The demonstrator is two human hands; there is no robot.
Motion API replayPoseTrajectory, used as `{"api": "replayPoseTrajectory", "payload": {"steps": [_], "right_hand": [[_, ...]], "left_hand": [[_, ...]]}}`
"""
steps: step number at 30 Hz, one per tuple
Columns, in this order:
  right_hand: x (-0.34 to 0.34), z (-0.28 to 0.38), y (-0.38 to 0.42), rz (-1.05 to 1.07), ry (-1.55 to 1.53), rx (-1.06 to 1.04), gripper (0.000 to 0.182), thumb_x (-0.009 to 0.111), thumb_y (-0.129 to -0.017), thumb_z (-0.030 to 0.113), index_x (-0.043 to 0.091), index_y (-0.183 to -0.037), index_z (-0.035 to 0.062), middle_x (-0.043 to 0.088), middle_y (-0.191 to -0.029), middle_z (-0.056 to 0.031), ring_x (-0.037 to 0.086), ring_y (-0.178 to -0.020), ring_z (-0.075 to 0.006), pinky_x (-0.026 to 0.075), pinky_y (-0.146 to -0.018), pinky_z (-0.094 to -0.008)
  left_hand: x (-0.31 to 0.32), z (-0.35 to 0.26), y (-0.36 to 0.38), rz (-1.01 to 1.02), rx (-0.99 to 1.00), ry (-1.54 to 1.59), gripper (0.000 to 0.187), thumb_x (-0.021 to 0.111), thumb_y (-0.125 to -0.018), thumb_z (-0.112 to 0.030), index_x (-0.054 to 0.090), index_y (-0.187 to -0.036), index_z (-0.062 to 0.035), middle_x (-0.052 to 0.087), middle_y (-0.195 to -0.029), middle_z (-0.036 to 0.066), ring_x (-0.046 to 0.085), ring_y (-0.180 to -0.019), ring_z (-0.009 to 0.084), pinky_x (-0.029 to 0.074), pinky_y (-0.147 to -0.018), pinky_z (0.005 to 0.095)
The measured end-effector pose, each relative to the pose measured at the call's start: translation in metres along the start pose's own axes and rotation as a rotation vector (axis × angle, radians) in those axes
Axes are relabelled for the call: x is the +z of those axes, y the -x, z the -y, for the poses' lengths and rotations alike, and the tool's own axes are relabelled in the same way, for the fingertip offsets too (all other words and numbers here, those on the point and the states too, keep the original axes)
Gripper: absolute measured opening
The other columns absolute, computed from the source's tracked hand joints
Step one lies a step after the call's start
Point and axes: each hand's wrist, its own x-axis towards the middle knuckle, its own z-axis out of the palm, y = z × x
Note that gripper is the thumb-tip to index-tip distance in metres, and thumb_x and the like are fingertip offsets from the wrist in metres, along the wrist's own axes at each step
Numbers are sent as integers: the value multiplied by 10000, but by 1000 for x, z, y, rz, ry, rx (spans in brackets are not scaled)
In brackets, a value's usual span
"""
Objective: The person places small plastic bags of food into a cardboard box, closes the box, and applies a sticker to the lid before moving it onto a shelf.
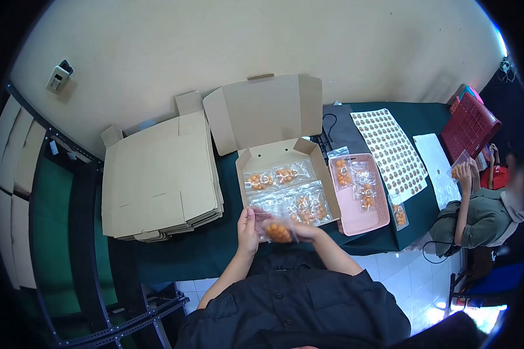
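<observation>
Both hands meet just before the open box (285, 174): the left hand (248, 228) and right hand (301, 232) each pinch an edge of a clear packet (278, 230) of orange pieces, seemingly keyrings. Best kept flat and level. Stacked flat cartons (160, 174) crowd the left; a pink tray (361, 195) sits right.

Small orange items in clear plastic bags (278, 231) too tiny to identify; right hand (306, 232) partly hidden behind the bag.
</observation>
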Motion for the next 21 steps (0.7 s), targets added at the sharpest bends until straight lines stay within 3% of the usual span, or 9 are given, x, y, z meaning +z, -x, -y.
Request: {"api": "replayPoseTrajectory", "payload": {"steps": [5, 8, 9, 11, 12, 14, 17, 19, 21], "right_hand": [[-16, -16, -4, 433, -98, 25, 457, 475, -886, 307, 413, -1226, 9, 540, -1119, -93, 529, -1026, -183, 415, -877, -295], [-42, -13, 3, 2, -182, -28, 404, 549, -853, 178, 432, -1198, 3, 551, -1080, -107, 562, -920, -157, 467, -771, -298], [-52, -10, 5, -5, -178, -27, 404, 549, -853, 178, 432, -1198, 3, 551, -1080, -107, 562, -920, -157, 467, -771, -298], [-66, -4, 6, -447, -247, -180, 410, 564, -842, 198, 441, -1179, 0, 547, -1083, -121, 564, -891, -152, 474, -723, -290], [-80, -12, 4, -450, -249, -183, 410, 564, -842, 198, 441, -1179, 0, 547, -1083, -121, 564, -891, -152, 474, -723, -290], [-107, -33, -2, -924, 290, 26, 392, 580, -826, 241, 494, -1111, -14, 566, -1035, -132, 572, -878, -167, 471, -722, -281], [-88, -30, 4, -903, 604, 103, 440, 588, -804, 334, 537, -1053, -24, 596, -976, -147, 586, -874, -224, 467, -741, -317], [-110, -56, -10, -969, 831, 66, 447, 584, -796, 373, 562, -1015, -16, 614, -931, -163, 590, -868, -235, 459, -732, -324], [-88, -43, -8, -1017, 1009, 143, 493, 551, -798, 422, 558, -1026, -16, 615, -931, -176, 596, -871, -281, 456, -763, -355]], "left_hand": [[-8, 4, -4, 7, -36, -137, 398, 348, -927, -376, 484, -999, -9, 591, -951, 127, 574, -890, 185, 427, -823, 294], [-18, 13, -8, 32, -88, -294, 460, 312, -934, -383, 452, -1131, 9, 567, -1052, 148, 540, -979, 196, 399, -878, 312], [-26, 21, -10, 3, -138, -383, 491, 290, -941, -374, 417, -1198, 24, 546, -1108, 161, 519, -1029, 201, 385, -911, 324], [-43, 38, -14, 35, -126, -425, 476, 327, -937, -348, 419, -1230, 15, 521, -1161, 150, 485, -1090, 211, 369, -931, 318], [-49, 45, -13, 77, -137, -558, 440, 348, -933, -318, 451, -1203, 14, 504, -1187, 151, 475, -1104, 209, 359, -940, 314], [-48, 46, -10, 122, -146, -691, 406, 370, -929, -289, 482, -1176, 13, 487, -1212, 151, 466, -1118, 208, 350, -949, 309], [-39, 50, -2, 247, -236, -786, 350, 396, -913, -216, 500, -1160, 10, 431, -1269, 179, 414, -1181, 251, 305, -987, 326], [-53, 76, -1, 422, -85, -1173, 355, 401, -903, -200, 483, -1171, 18, 366, -1305, 219, 335, -1235, 310, 248, -1022, 353], [-57, 84, 4, 477, -73, -1197, 366, 407, -893, -205, 479, -1174, 18, 346, -1311, 233, 266, -1262, 345, 212, -1040, 372]]}}
